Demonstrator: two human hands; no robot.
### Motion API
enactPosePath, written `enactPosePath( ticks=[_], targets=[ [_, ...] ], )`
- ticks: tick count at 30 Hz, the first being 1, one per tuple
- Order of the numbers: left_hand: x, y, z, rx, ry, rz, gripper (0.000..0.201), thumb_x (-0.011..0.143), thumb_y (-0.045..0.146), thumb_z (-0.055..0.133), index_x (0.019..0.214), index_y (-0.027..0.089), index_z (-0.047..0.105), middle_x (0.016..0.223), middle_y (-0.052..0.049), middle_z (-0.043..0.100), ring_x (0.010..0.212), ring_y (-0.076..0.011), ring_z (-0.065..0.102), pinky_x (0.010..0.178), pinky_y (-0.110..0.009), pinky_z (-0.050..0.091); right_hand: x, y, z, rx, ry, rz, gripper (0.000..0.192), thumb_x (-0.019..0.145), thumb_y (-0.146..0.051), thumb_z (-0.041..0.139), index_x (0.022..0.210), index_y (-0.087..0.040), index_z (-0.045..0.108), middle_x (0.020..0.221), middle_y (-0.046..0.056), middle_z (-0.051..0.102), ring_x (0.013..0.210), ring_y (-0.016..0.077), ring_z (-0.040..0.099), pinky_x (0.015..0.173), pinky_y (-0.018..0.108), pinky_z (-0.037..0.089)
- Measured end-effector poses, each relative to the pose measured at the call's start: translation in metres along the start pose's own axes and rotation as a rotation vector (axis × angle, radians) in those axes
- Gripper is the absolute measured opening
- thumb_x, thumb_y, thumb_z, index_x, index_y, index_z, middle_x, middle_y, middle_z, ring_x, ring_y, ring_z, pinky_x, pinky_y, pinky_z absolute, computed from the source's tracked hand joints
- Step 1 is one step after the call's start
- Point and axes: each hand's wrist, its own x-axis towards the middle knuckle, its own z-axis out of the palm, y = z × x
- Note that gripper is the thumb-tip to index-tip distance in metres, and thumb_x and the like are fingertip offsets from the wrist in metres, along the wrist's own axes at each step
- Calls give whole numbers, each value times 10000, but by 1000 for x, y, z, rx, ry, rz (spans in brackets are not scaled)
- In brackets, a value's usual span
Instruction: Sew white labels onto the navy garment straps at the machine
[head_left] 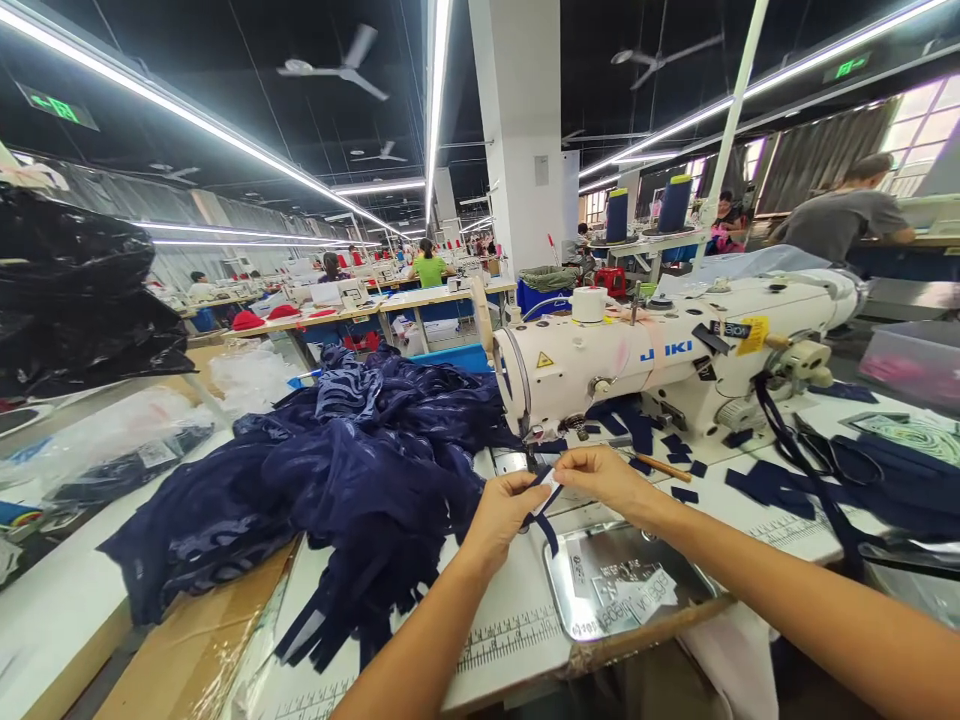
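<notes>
My left hand [504, 512] and my right hand [604, 478] meet just in front of the needle of a white Juki sewing machine [660, 360]. Together they pinch a narrow navy strap [546, 515] with a small white label at its top. The strap's loose end hangs down toward the metal plate [622, 585]. A large heap of navy striped fabric [337, 470] lies to the left of my left hand.
Small navy fabric pieces [765, 485] and a wooden stick [664, 467] lie right of the needle. Cardboard [195, 650] sits at the table's left front. Black and clear plastic bags [82, 300] are piled far left. Other people work at rows of machines behind.
</notes>
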Motion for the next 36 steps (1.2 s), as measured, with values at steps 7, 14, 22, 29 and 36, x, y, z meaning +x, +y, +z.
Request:
enactPosePath(
  ticks=[7, 14, 22, 29, 36],
  targets=[
    [0, 3, 2, 64, -39, 54, 275, 506, 374, 739, 617, 132, 667, 554, 15, 535, 522, -75, 405, 516, -200, 283, -4, 10, 1, -5, -10, -55, 170, 651, -325, 569, 610, -161, 549, 579, -31, 514, 573, 108, 460, 588, 250, 368],
    [3, 8, -4, 372, -114, 182, 244, 608, 392, 652, 593, 149, 634, 549, 6, 520, 501, -94, 415, 494, -213, 296, -12, 18, -68, -1051, 57, -191, 153, 807, -191, 463, 912, -182, 575, 943, 32, 619, 884, 137, 565, 773, 227, 401],
    [29, 11, -12, 1635, 94, 1231, 267, 839, 93, 363, 685, 131, 578, 650, -42, 536, 551, -126, 456, 563, -277, 311, 21, 34, -107, -1477, 270, 61, 222, 820, -232, 463, 952, -77, 551, 933, 196, 594, 795, 261, 611, 635, 313, 442],
    [46, -26, -14, 1784, -118, 1027, 195, 801, 56, 431, 659, 129, 541, 658, -42, 551, 579, -138, 492, 578, -292, 284, 40, 46, -85, -1577, 292, 135, 227, 762, 1, 409, 878, -41, 600, 851, 204, 599, 742, 246, 631, 577, 276, 452],
    [35, -22, -19, 1924, -259, 1082, 147, 807, 93, 475, 688, 112, 560, 629, -54, 582, 608, -164, 512, 628, -319, 277, 25, 37, -88, -1685, 323, -63, 314, 748, 10, 326, 863, -69, 608, 987, 212, 546, 743, 255, 590, 527, 303, 415]
  ],
)
